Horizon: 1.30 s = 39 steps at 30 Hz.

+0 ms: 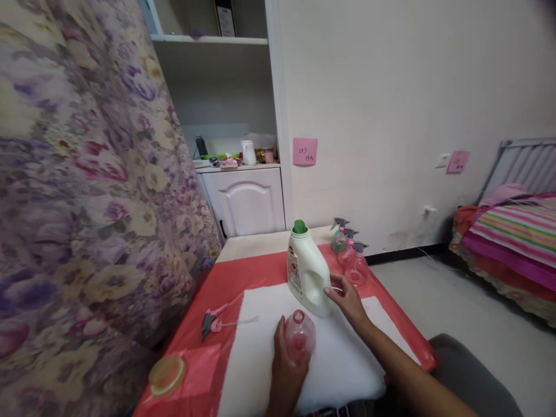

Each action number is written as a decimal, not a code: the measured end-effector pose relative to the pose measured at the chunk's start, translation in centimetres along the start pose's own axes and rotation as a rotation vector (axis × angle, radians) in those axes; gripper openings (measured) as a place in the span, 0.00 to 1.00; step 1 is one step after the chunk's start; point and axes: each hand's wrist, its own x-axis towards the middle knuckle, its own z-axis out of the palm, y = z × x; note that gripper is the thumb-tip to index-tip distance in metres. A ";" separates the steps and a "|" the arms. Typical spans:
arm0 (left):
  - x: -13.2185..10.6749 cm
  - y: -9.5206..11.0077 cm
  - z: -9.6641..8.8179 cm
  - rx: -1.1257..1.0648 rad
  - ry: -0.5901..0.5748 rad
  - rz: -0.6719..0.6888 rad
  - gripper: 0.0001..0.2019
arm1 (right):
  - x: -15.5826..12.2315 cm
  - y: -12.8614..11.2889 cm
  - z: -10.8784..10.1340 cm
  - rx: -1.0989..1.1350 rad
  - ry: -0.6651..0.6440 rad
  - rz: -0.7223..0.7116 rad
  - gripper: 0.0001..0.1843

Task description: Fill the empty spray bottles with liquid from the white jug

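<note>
My left hand [284,362] is wrapped round a small pink open-necked spray bottle [299,335] standing on the white pad [260,353]. My right hand [347,298] touches the handle side of a white detergent jug [307,272] with a green cap, fingers curled at the handle. A detached pink and grey spray nozzle [215,321] with its tube lies on the red table cover [234,275] to the left.
Three spray bottles [351,258] stand at the table's far right corner. A green-rimmed lid [167,375] lies at the near left. A floral curtain hangs at the left, a white cabinet stands behind, and a bed with striped bedding is at the right.
</note>
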 end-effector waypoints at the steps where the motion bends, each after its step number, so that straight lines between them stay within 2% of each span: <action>1: 0.0 0.0 0.0 -0.003 0.007 0.015 0.35 | 0.7 0.0 0.4 -0.008 -0.015 -0.008 0.24; 6: -0.3 -0.2 0.5 -0.012 0.019 0.041 0.38 | 2.9 0.1 2.3 -0.062 -0.039 -0.037 0.22; 10: -0.2 -0.4 0.3 -0.049 0.004 -0.006 0.41 | 2.2 0.3 2.2 -0.119 0.028 -0.040 0.23; 13: 0.2 0.0 -0.3 -0.037 -0.044 -0.042 0.41 | -0.6 0.5 0.6 -0.149 0.122 -0.043 0.28; 15: 0.3 0.5 -0.7 -0.001 -0.075 -0.039 0.41 | -3.5 0.6 -0.7 -0.153 0.130 -0.037 0.28; 20: 0.4 1.4 -0.7 0.058 -0.053 -0.010 0.38 | -10.8 1.7 -2.7 -0.138 -0.055 0.049 0.13; 23: 0.5 1.5 -0.5 0.078 -0.045 0.002 0.38 | -13.0 2.8 -2.4 -0.106 -0.141 0.103 0.11; 34: 0.7 1.8 -0.5 0.156 -0.028 0.025 0.41 | -12.3 4.6 -1.7 0.032 -0.265 0.229 0.15; 39: 0.7 1.9 -0.4 0.189 -0.033 0.025 0.41 | -12.3 5.1 -1.8 0.065 -0.273 0.240 0.12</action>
